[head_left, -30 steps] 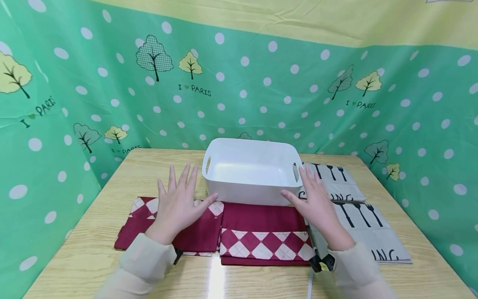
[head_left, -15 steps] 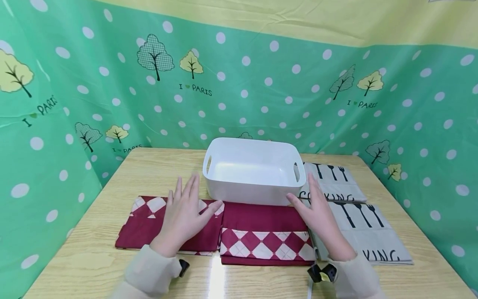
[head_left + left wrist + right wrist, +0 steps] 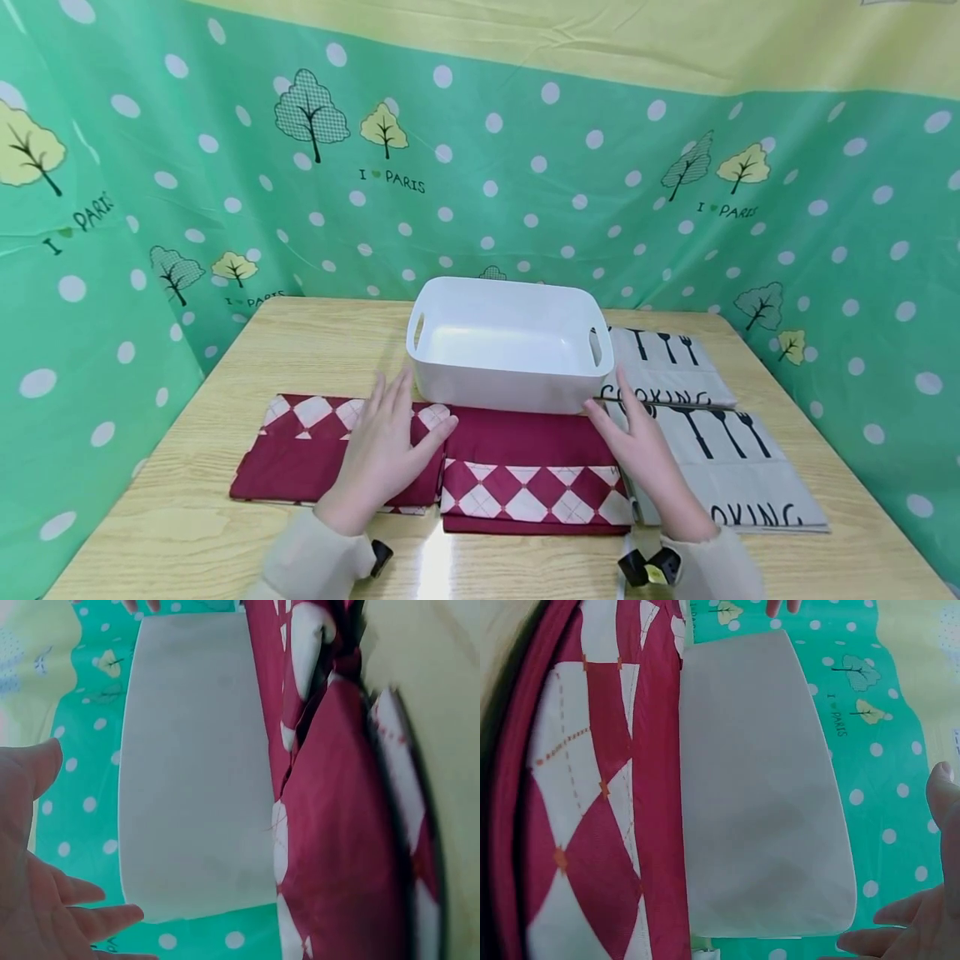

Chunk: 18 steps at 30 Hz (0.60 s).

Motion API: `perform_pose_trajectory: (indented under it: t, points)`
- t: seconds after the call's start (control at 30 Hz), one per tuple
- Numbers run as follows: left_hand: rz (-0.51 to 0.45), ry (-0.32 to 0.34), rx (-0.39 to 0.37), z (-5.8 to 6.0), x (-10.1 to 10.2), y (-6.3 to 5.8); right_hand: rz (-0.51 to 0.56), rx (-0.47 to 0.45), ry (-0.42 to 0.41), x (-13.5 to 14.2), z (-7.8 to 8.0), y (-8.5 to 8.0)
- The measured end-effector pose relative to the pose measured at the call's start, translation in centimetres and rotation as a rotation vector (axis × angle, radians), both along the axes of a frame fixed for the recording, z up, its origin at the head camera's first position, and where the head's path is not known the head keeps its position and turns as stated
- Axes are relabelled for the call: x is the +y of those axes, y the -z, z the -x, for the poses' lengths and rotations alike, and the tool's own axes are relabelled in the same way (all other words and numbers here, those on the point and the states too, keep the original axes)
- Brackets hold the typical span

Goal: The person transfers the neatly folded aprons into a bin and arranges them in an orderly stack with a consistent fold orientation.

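Observation:
My left hand (image 3: 384, 454) is held over the left folded maroon cloth (image 3: 288, 467), its fingers straight and holding nothing. Over on the right, my right hand (image 3: 647, 458) hovers with straight fingers and nothing in its grasp, where the second maroon cloth (image 3: 525, 435) meets the nearer grey cloth (image 3: 738, 479). This second maroon cloth has a white diamond band. Behind both hands stands a white plastic bin (image 3: 510, 388) with a cut-out handle at each end and a bare inside. Each wrist view shows the bin's front wall (image 3: 195, 765) (image 3: 761, 795) beyond the maroon fabric.
Another folded grey cloth (image 3: 667, 371), printed with cutlery and lettering, lies at the bin's right side. Everything rests on a light wooden table (image 3: 150, 517). A green dotted curtain (image 3: 465, 208) hangs behind and along both sides.
Both hands have drawn back toward the table's near edge. My left hand has also shifted right, and the spread fingers of both hands have come closer together. Bin and cloths have stayed put.

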<state>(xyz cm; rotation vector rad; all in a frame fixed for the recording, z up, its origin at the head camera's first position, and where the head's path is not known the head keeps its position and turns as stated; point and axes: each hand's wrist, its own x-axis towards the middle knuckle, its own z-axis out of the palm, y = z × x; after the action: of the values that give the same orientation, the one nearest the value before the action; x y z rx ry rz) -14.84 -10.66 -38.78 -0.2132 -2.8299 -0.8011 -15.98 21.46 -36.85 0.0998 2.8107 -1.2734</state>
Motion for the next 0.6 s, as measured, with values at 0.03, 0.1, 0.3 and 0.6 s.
perform_pose_trajectory:
  t: [0.03, 0.1, 0.3, 0.6]
  points:
    - [-0.007, 0.002, -0.001, -0.1, 0.0, 0.1, 0.005, -0.006, 0.002, 0.0, 0.0, 0.2]
    - [-0.020, 0.004, -0.006, -0.1, 0.1, 0.3, 0.009, -0.009, 0.003, 0.1, 0.0, 0.5]
    - [-0.086, 0.013, -0.063, -0.4, 0.6, 0.8, 0.068, 0.021, -0.020, 0.3, -0.2, 1.6]
    - [-0.185, 0.038, -0.114, -0.6, 1.2, 1.3, 0.107, 0.008, -0.013, 0.4, -0.4, 2.6]
